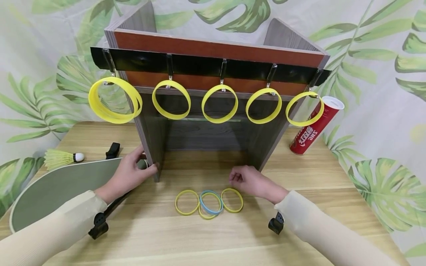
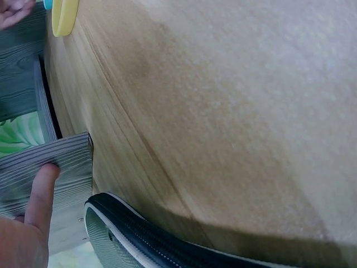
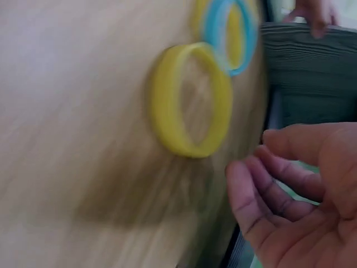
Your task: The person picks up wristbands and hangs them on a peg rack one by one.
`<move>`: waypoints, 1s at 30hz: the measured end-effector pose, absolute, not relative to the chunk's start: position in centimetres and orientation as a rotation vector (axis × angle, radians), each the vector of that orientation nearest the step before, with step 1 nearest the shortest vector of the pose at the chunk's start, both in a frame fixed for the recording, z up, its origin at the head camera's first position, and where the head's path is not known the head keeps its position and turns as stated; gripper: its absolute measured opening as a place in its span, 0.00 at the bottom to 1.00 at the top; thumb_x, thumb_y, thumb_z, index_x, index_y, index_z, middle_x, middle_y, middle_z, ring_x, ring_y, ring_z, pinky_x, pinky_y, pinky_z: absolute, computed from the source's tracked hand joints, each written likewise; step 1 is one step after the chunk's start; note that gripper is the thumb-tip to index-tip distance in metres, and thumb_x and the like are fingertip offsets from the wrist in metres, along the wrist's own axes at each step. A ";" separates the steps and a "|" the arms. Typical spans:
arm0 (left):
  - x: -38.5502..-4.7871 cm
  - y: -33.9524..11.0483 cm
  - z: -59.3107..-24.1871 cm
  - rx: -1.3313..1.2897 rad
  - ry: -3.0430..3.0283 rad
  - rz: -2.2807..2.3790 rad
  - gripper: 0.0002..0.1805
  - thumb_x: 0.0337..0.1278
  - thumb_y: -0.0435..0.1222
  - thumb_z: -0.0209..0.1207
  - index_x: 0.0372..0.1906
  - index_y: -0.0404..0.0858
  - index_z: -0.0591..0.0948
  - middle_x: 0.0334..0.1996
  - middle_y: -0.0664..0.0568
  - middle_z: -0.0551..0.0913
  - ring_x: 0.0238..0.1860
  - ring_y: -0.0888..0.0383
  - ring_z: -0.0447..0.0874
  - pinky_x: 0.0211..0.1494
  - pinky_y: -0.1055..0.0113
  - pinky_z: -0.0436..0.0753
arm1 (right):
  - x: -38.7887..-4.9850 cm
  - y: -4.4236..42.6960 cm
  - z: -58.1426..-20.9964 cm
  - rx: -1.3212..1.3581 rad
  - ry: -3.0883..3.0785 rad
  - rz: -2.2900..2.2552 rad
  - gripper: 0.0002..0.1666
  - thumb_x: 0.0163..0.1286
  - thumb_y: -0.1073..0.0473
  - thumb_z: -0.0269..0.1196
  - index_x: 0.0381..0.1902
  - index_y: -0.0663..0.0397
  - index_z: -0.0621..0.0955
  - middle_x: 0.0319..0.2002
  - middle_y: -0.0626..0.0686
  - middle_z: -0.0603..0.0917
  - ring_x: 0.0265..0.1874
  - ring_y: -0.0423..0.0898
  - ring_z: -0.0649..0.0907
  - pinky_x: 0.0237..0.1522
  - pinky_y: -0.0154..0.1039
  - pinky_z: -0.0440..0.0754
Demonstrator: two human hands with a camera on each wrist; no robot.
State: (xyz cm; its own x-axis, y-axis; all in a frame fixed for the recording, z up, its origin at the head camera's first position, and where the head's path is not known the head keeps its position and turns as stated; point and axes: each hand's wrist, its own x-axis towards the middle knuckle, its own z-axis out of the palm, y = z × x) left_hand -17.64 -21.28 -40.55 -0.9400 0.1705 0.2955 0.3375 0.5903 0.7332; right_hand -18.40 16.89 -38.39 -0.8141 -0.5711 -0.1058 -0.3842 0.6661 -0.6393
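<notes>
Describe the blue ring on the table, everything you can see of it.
The blue ring is a slim, closed band, plain light blue, smooth and rubbery-looking. No print can be made out, and its image is soft in the right wrist view. It looks whole and round. It lies over a yellow ring on the table, slightly off-centre, between two more yellow rings; whether it touches the left one is unclear. The right grip is near but apart from it.
</notes>
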 end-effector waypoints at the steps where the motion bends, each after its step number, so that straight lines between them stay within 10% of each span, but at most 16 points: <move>1: -17.6 -21.3 -40.6 -0.428 -2.621 -1.271 0.28 0.61 0.30 0.64 0.68 0.38 0.76 0.62 0.39 0.84 0.50 0.60 0.81 0.54 0.81 0.74 | -18.3 17.1 -38.7 -0.759 2.603 -0.847 0.04 0.72 0.65 0.65 0.40 0.60 0.85 0.34 0.52 0.87 0.32 0.36 0.79 0.38 0.31 0.79; 11: -17.6 -21.2 -40.7 -0.424 -2.612 -1.256 0.28 0.60 0.30 0.65 0.67 0.38 0.76 0.61 0.39 0.85 0.47 0.76 0.77 0.55 0.81 0.74 | -17.3 17.8 -39.4 -0.717 2.600 -0.650 0.07 0.70 0.62 0.68 0.32 0.56 0.82 0.22 0.44 0.74 0.23 0.36 0.71 0.32 0.30 0.71; 30: -17.5 -21.2 -40.5 -0.402 -2.639 -1.278 0.29 0.61 0.30 0.64 0.69 0.36 0.75 0.62 0.37 0.83 0.54 0.45 0.83 0.55 0.82 0.72 | -17.9 19.9 -39.4 -0.667 2.419 -1.086 0.09 0.69 0.67 0.66 0.43 0.70 0.83 0.34 0.61 0.88 0.31 0.38 0.83 0.35 0.35 0.86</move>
